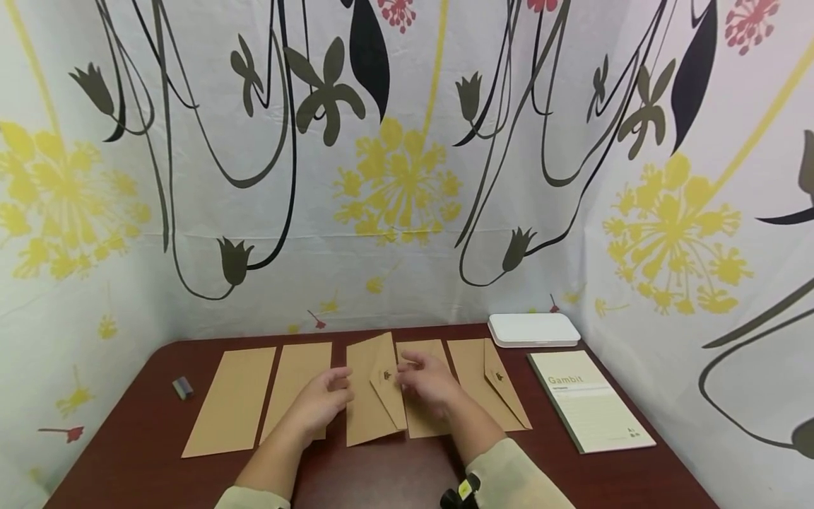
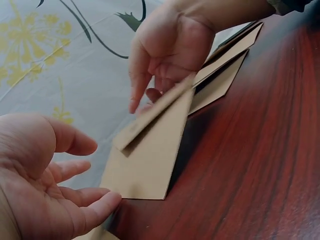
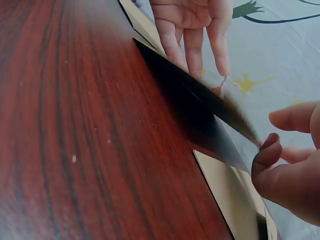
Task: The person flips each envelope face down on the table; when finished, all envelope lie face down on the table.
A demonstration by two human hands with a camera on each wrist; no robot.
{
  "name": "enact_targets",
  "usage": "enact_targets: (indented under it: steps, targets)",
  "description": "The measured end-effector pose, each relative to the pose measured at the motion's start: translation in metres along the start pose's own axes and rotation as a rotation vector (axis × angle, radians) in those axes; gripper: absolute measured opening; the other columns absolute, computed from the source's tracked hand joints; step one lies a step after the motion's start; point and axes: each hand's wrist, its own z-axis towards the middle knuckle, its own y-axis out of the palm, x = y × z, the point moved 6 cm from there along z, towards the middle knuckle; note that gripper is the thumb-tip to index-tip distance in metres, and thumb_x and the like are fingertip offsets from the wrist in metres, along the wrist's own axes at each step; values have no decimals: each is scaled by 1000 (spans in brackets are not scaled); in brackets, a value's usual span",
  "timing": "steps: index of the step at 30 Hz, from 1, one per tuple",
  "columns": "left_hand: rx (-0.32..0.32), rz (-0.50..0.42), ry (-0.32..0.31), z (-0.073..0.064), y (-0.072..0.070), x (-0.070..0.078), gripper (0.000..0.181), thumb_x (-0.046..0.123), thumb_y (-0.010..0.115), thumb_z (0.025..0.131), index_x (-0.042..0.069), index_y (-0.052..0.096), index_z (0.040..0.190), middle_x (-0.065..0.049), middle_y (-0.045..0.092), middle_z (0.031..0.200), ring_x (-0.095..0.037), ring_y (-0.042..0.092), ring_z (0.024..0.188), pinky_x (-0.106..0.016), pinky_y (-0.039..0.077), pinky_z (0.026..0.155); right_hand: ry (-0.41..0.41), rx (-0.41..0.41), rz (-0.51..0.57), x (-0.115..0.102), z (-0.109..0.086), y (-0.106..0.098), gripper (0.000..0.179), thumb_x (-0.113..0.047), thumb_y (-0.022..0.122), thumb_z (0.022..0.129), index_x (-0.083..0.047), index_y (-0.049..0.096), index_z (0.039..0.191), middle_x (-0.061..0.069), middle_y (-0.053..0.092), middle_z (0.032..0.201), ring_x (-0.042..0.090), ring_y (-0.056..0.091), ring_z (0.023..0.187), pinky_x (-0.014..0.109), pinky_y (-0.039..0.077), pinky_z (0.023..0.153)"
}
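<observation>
A kraft-paper envelope (image 1: 365,389) with a pointed flap (image 1: 388,387) slants in the middle of the row, its right edge raised off the table. My left hand (image 1: 324,399) is at its left edge, fingers loosely bent and spread; in the left wrist view a fingertip of the left hand (image 2: 50,185) meets the envelope's lower corner. At the raised edge is my right hand (image 1: 432,382). In the right wrist view, bent fingers of the right hand (image 3: 292,170) touch that edge from beside it, with the thumb apart from the paper.
Two plain envelopes (image 1: 232,403) (image 1: 295,385) lie left, two more (image 1: 426,417) (image 1: 486,382) right, the outer one flap-up. A Gambit notebook (image 1: 591,403) and a white case (image 1: 534,330) are at the right; a small grey-and-white block (image 1: 182,387) is far left. Patterned cloth (image 1: 394,283) hangs behind.
</observation>
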Motion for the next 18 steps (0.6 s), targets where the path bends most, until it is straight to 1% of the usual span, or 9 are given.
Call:
enact_targets:
  steps: [2,5,8,11,14,16,18]
  targets:
    - [-11,-11,15,0,4,1,54,7,62,100,-1,54,152,-30,58,153,-45,60,138,-53,57,109,-13,13,-8,0,1,0,66,-2,72,94,3,50,156,20,65,132,16,63,93,28,54,81]
    - [-30,-31,37,1,10,2,55,7,65,98,2,56,152,-28,56,155,-45,56,143,-52,57,109,-29,27,-36,-3,0,1,62,-2,74,93,-2,56,153,14,64,125,17,61,99,27,55,81]
    - [-38,-38,57,0,15,4,56,11,70,97,5,58,151,-25,55,158,-46,51,148,-53,55,111,-47,16,-50,-8,-3,5,62,-5,74,94,-4,57,153,14,66,122,16,62,96,27,55,81]
    - [-36,-22,57,-1,18,6,58,19,75,96,10,60,151,-21,56,159,-45,49,149,-58,52,115,-62,-19,-32,-12,-6,11,63,-8,73,96,-4,54,156,14,66,121,15,63,94,28,56,81]
    - [-37,-15,49,-1,19,6,62,30,80,96,14,60,152,-18,54,161,-45,48,151,-62,46,119,-61,-52,-4,-13,-8,16,64,-11,72,99,-7,50,159,13,65,123,14,64,96,29,58,84]
    - [-43,-18,46,-1,20,6,64,38,81,95,17,60,151,-17,52,163,-45,48,151,-63,46,119,-58,-74,16,-14,-8,19,63,-14,72,101,-11,49,160,12,64,124,14,65,98,30,58,86]
    - [-53,-21,54,-1,21,8,64,43,81,94,18,61,150,-16,49,165,-46,49,150,-62,49,116,-62,-102,36,-17,-10,23,63,-17,71,103,-13,48,162,12,63,126,14,65,100,31,58,88]
